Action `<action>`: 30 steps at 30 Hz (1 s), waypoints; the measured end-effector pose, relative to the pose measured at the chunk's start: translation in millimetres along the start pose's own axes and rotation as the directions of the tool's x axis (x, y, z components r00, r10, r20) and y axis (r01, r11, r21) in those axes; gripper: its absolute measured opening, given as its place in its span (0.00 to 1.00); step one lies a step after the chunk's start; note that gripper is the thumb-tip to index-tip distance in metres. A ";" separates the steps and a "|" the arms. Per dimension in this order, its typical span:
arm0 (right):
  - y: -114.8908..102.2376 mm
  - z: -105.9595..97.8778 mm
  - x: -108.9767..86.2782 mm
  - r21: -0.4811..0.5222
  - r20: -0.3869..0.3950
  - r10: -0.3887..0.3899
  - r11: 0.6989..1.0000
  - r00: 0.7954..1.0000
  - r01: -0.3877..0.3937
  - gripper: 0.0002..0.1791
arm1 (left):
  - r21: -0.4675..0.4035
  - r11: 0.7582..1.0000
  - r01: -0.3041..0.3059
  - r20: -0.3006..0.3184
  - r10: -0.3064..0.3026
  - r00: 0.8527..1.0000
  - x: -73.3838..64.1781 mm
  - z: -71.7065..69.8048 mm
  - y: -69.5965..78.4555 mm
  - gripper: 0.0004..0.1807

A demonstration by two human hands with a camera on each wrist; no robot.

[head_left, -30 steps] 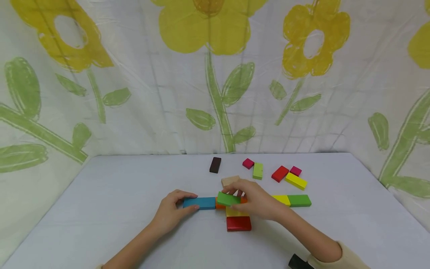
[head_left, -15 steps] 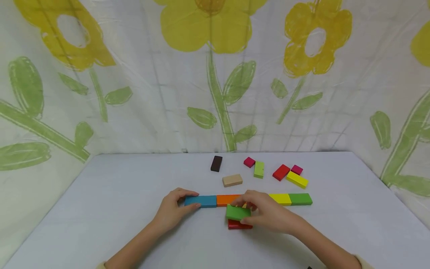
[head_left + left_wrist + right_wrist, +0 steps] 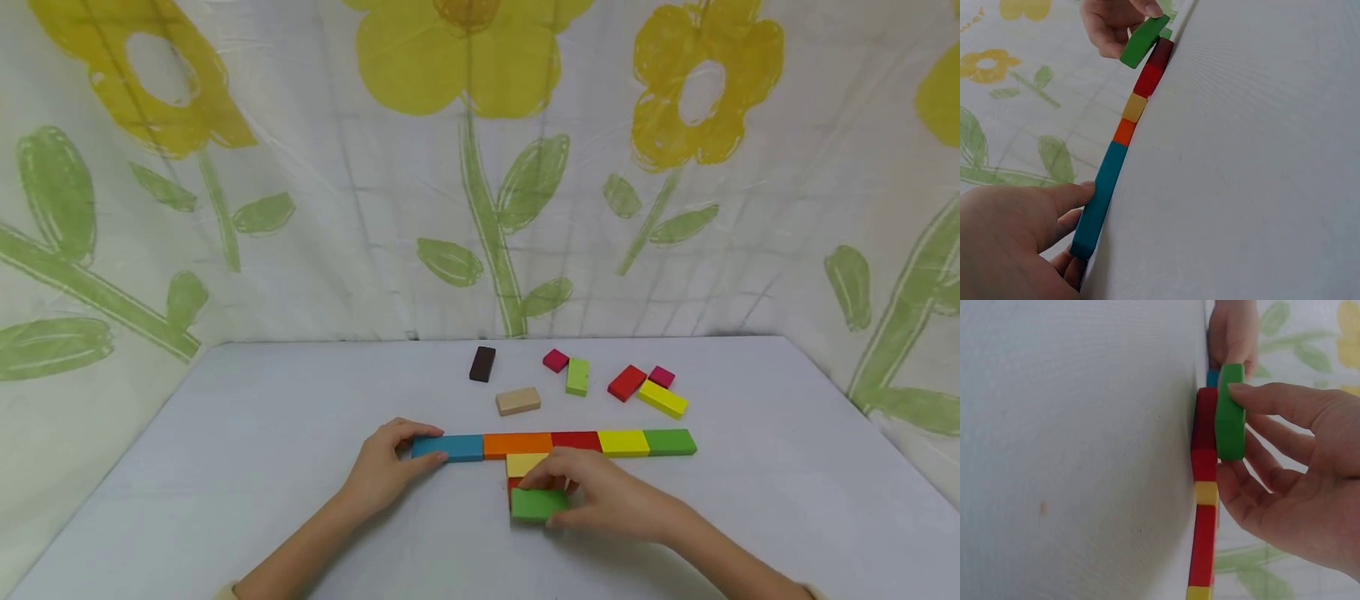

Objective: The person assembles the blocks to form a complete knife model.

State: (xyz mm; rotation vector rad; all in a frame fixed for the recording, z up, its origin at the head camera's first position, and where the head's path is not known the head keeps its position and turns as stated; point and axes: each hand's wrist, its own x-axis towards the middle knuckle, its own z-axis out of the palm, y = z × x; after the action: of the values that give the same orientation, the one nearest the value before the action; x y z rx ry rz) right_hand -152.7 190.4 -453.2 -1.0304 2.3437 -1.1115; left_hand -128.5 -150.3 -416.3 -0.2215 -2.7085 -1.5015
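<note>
In the head view a row of flat wooden blocks runs left to right: a blue block [image 3: 447, 448], an orange block [image 3: 517, 445], a red block [image 3: 576, 440], a yellow block [image 3: 624, 443] and a green end block [image 3: 671, 442]. My left hand [image 3: 390, 462] grips the blue block's left end between thumb and fingers. My right hand [image 3: 607, 496] pinches another green block [image 3: 538, 505] between thumb and fingers. A pale yellow block [image 3: 527, 465] joins the row's near side, with a second red block [image 3: 1205, 425] in front of it. The held block partly covers that red one in the head view.
Behind the row lie a natural wood block [image 3: 518, 402], a dark brown block [image 3: 482, 364], a small pink block [image 3: 556, 361], a lime block [image 3: 577, 377], a loose red block [image 3: 627, 383], another pink block [image 3: 662, 377] and a loose yellow block [image 3: 662, 399]. A flower-patterned curtain [image 3: 315, 275] hangs behind the table.
My right hand has brought the green block from above the orange block toward me, past the pale yellow one to over the near red block. My left hand keeps its place on the blue block.
</note>
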 end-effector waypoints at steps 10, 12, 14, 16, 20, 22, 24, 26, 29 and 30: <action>-25.8 2.1 -2.7 0.007 0.036 0.008 1.000 0.999 -0.009 0.24 | -0.003 1.000 0.019 -0.001 -0.019 1.000 1.0 0.3 -2.6 0.13; -34.3 1.6 -2.8 -0.003 0.037 0.024 1.000 0.999 -0.024 0.24 | -0.001 1.000 0.014 -0.003 -0.014 1.000 1.4 0.2 -3.4 0.13; -46.4 -0.5 -3.3 -0.023 0.042 0.031 0.999 0.999 -0.030 0.23 | -0.001 1.000 0.014 -0.001 -0.014 1.000 1.7 0.1 -4.1 0.13; -58.7 -2.6 -3.8 -0.050 0.047 0.036 0.998 0.998 -0.034 0.22 | -0.003 1.000 0.022 0.003 -0.022 1.000 1.8 0.1 -4.2 0.13; -84.4 -5.3 -5.1 -0.074 0.075 0.102 0.993 0.992 -0.097 0.21 | -0.005 1.000 0.028 0.009 -0.028 1.000 2.1 0.1 -4.1 0.13; -91.8 -5.3 -5.4 -0.070 0.085 0.138 0.989 0.987 -0.132 0.20 | -0.006 1.000 0.027 0.010 -0.027 1.000 2.0 0.1 -3.6 0.13; -93.8 -4.7 -5.3 -0.074 0.091 0.150 0.987 0.984 -0.144 0.20 | -0.005 1.000 0.026 0.011 -0.026 1.000 2.1 0.1 -3.5 0.13; -88.5 -3.3 -5.2 -0.068 0.089 0.140 0.989 0.986 -0.134 0.20 | -0.003 1.000 0.025 0.011 -0.025 1.000 2.2 0.2 -3.2 0.13; -75.9 -0.3 -4.4 -0.060 0.083 0.125 0.991 0.989 -0.120 0.20 | 0.001 1.000 0.026 0.010 -0.026 1.000 2.3 0.2 -2.4 0.13; -70.9 0.8 -4.3 -0.059 0.078 0.116 0.992 0.990 -0.112 0.20 | 0.002 1.000 0.027 0.009 -0.027 1.000 2.4 0.2 -2.1 0.13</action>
State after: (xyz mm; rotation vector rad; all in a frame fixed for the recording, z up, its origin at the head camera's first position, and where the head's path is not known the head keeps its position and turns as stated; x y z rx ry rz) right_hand -116.4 162.8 -398.7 -0.9290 2.3480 -0.9512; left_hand -131.1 -150.9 -418.0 -0.1927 -2.7304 -1.5086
